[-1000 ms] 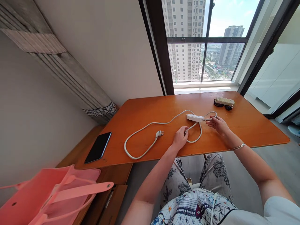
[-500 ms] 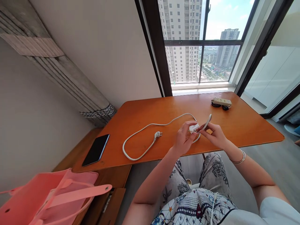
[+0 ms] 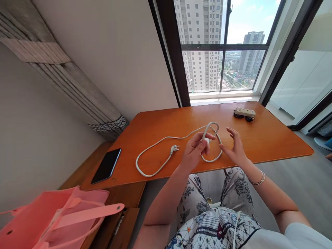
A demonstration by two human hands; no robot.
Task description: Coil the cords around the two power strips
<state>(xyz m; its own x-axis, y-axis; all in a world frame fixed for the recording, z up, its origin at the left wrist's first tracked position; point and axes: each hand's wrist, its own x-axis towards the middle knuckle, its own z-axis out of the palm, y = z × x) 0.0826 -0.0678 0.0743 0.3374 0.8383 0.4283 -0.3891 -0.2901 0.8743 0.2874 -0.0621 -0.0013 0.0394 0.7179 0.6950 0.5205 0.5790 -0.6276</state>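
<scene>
A white power cord point(image 3: 162, 140) lies in a wide loop over the orange-brown table, its two-pin plug point(image 3: 174, 149) resting near the front edge. My left hand point(image 3: 195, 149) is closed on the cord's other end, where a white connector point(image 3: 206, 141) shows between thumb and fingers. From there the cord arcs up and back down to the tabletop. Close by on the right, my right hand point(image 3: 235, 149) hovers with thumb and fingers apart, holding nothing. Its thumb is near the cord's loop; whether they touch I cannot tell.
A beige power strip point(image 3: 245, 112) with a black cord sits at the table's back right. At the left end lies a dark-screened tablet or phone point(image 3: 106, 166). A pink bag point(image 3: 54, 218) stands below it. The table point(image 3: 155, 121) reaches a window at the back.
My right hand has let go of the cord end and opened, a little apart from the left. My left hand has shifted slightly left, keeping hold of the connector, and the cord now arcs above it.
</scene>
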